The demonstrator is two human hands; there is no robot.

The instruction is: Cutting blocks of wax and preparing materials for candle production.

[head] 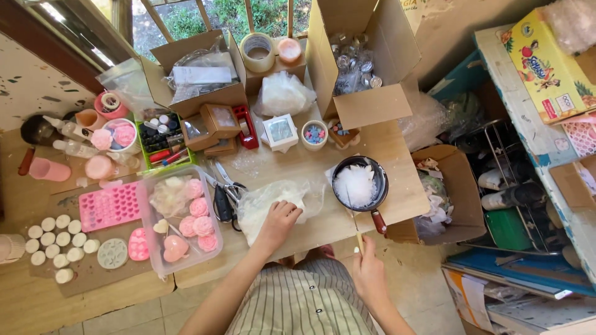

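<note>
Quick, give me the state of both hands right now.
Left hand: fingers curled down on the clear plastic bag of white stuff; grip cannot be told.
Right hand: shut on a thin wooden stick, beside the small black pan.

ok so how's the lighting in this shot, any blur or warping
Head view: soft, even daylight, no hard shadows; white flakes in the pan nearly blown out; the edges bow like a wide lens, see the window bars; both hands, left and right, look sharp.

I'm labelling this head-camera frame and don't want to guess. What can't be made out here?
- Left hand: fingertips buried in the clear plastic bag; contents unclear.
- Right hand: thin stick, too small to identify.
- Saucepan: white flakes, material unclear.
- Tall open box: small shiny items, indistinct.
</note>
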